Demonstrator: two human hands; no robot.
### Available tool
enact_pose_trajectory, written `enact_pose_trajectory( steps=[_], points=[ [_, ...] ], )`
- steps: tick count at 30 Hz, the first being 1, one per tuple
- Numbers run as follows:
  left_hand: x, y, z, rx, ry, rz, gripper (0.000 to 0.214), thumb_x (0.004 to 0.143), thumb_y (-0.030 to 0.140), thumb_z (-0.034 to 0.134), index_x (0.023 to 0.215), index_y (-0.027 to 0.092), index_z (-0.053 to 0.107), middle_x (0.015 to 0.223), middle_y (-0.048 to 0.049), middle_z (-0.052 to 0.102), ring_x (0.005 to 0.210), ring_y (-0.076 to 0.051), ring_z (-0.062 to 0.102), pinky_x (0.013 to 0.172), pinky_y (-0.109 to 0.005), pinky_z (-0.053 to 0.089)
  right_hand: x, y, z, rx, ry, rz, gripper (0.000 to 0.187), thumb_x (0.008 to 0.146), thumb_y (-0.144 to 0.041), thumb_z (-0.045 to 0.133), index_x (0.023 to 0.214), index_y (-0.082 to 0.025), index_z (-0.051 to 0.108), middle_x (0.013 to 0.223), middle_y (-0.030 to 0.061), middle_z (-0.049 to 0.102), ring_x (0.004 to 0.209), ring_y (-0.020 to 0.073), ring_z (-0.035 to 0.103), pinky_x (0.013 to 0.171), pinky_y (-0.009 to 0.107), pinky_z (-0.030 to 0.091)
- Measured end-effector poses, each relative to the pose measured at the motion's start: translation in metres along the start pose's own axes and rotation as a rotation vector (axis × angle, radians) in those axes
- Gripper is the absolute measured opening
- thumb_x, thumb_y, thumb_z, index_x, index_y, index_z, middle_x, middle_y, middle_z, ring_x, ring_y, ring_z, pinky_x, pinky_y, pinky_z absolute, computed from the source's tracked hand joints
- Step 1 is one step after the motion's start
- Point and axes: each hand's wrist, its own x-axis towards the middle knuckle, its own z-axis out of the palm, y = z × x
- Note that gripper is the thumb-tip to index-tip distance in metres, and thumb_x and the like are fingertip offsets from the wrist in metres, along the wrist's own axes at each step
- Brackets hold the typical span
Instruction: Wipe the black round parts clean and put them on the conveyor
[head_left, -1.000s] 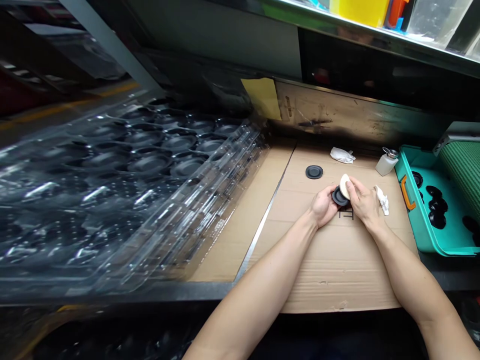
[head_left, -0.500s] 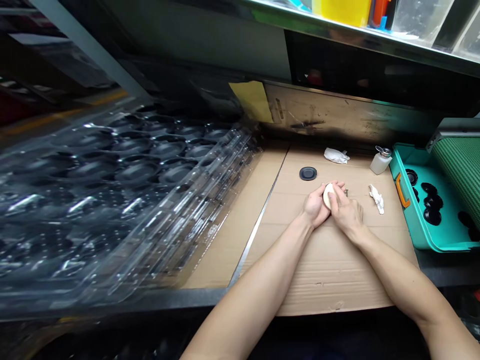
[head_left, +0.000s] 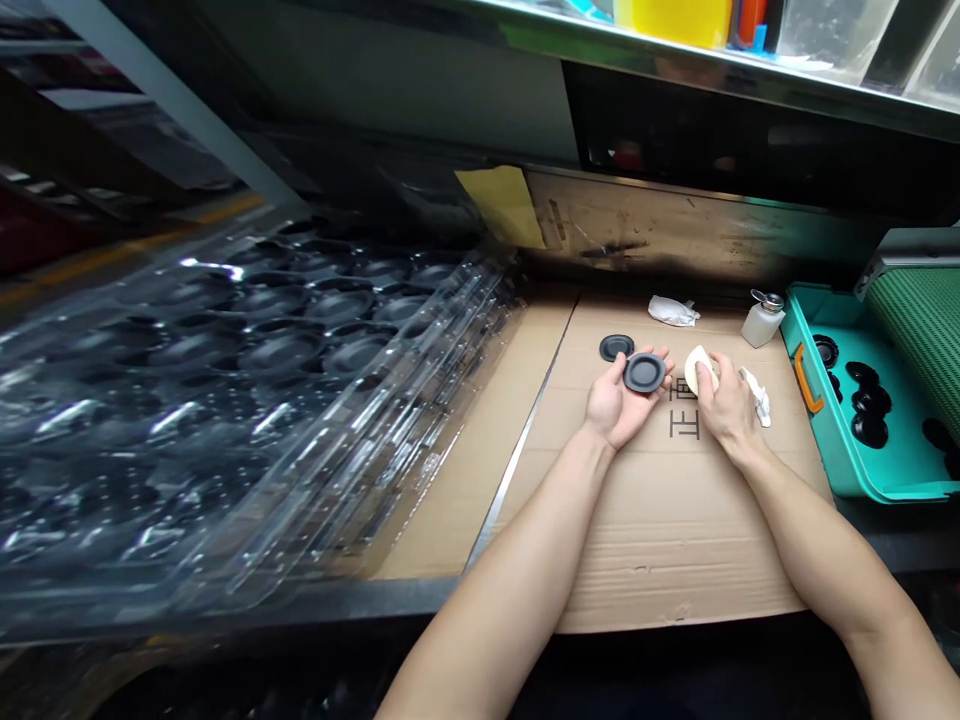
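Note:
My left hand [head_left: 621,404] holds a round black disc [head_left: 645,373] by its edge, face up, above the cardboard sheet [head_left: 660,520]. My right hand [head_left: 726,404] is closed on a cream-coloured pad [head_left: 697,370], a little to the right of the disc and apart from it. A second black disc [head_left: 616,347] lies flat on the cardboard just behind my left hand. A crumpled white wipe [head_left: 756,392] lies beside my right hand.
Stacked clear plastic trays [head_left: 247,400] with round pockets fill the left. A teal bin [head_left: 847,440] holding several black discs stands at right, next to a green mesh lid [head_left: 926,330]. A small white bottle [head_left: 763,320] and another wipe [head_left: 673,311] sit at the back.
My hands were pressed together with the pad on the disc; now they have parted, the left carrying the disc leftward and the right drawing the pad away to the right.

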Motion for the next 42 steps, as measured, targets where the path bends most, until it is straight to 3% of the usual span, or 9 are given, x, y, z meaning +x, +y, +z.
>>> enact_pose_trajectory(
  steps=[5,10,14,19,22,27,33,37,42],
  points=[
    [-0.003,0.012,0.0,-0.028,0.02,-0.03,0.039,0.109,0.048,0.037,0.113,0.02,0.063,0.109,-0.015,0.074,0.09,-0.022,0.074,0.067,-0.027,0.059,-0.01,0.002,0.002,-0.064,-0.132,-0.081,0.04,0.107,-0.052,0.042,0.123,-0.023,0.065,0.097,0.009,0.078,0.09,0.0268,0.071,0.082,0.034,0.045],
    [-0.005,0.012,0.004,-0.078,0.061,-0.106,0.048,0.108,0.042,0.029,0.104,0.011,0.066,0.097,-0.019,0.07,0.086,-0.023,0.072,0.062,-0.026,0.058,-0.004,0.011,-0.007,-0.141,0.036,-0.203,0.036,0.108,-0.044,0.041,0.108,-0.022,0.069,0.112,0.0104,0.073,0.106,0.0259,0.064,0.09,0.035,0.043],
    [-0.009,0.015,0.008,-0.136,0.074,-0.114,0.041,0.105,0.03,0.035,0.116,0.005,0.066,0.104,-0.0217,0.07,0.095,-0.026,0.074,0.069,-0.028,0.062,0.008,0.027,-0.025,-0.366,0.138,-0.069,0.034,0.104,-0.038,0.046,0.119,-0.017,0.069,0.123,0.0189,0.067,0.115,0.0347,0.057,0.09,0.042,0.044],
    [-0.012,0.014,0.014,-0.162,0.09,-0.119,0.047,0.109,0.037,0.035,0.123,0.001,0.063,0.103,-0.0214,0.071,0.1,-0.027,0.075,0.079,-0.031,0.066,0.017,0.041,-0.037,-0.481,-0.072,0.078,0.037,0.103,-0.037,0.046,0.118,-0.013,0.07,0.12,0.0218,0.068,0.111,0.0354,0.063,0.087,0.042,0.047],
    [-0.013,0.012,0.017,-0.149,0.092,-0.136,0.052,0.11,0.041,0.034,0.126,0.002,0.063,0.102,-0.0215,0.071,0.097,-0.025,0.075,0.076,-0.029,0.066,0.022,0.045,-0.035,-0.412,-0.127,0.055,0.033,0.103,-0.034,0.045,0.11,-0.014,0.071,0.113,0.019,0.071,0.1,0.0296,0.067,0.083,0.036,0.047],
    [-0.014,0.01,0.016,-0.105,0.081,-0.149,0.056,0.109,0.045,0.034,0.132,0.001,0.061,0.101,-0.0207,0.072,0.093,-0.024,0.074,0.076,-0.03,0.065,0.026,0.047,-0.024,-0.137,-0.041,-0.175,0.029,0.101,-0.034,0.044,0.099,-0.018,0.068,0.099,0.014,0.072,0.093,0.027,0.065,0.083,0.035,0.047],
    [-0.013,-0.003,0.009,0.151,-0.005,-0.185,0.06,0.107,0.057,0.032,0.125,0.009,0.063,0.09,-0.0167,0.072,0.069,-0.021,0.071,0.058,-0.03,0.059,0.014,0.028,-0.018,0.189,0.006,-0.284,0.032,0.101,-0.033,0.042,0.119,-0.018,0.064,0.114,0.0135,0.075,0.101,0.0262,0.069,0.089,0.034,0.05],
    [-0.014,-0.016,0.006,0.348,-0.076,-0.202,0.061,0.103,0.068,0.033,0.122,0.016,0.059,0.079,-0.0112,0.071,0.056,-0.02,0.067,0.045,-0.025,0.049,0.003,0.015,-0.018,0.268,-0.065,-0.29,0.033,0.102,-0.039,0.046,0.122,-0.019,0.063,0.104,0.0104,0.076,0.087,0.0238,0.071,0.079,0.031,0.05],
    [-0.013,-0.021,0.004,0.407,-0.142,-0.193,0.05,0.105,0.062,0.038,0.12,0.018,0.058,0.082,-0.0116,0.073,0.061,-0.02,0.072,0.053,-0.026,0.054,0.002,0.015,-0.022,0.278,-0.019,-0.357,0.028,0.101,-0.036,0.047,0.108,-0.021,0.07,0.107,0.009,0.077,0.095,0.022,0.071,0.087,0.03,0.05]
  ],
)
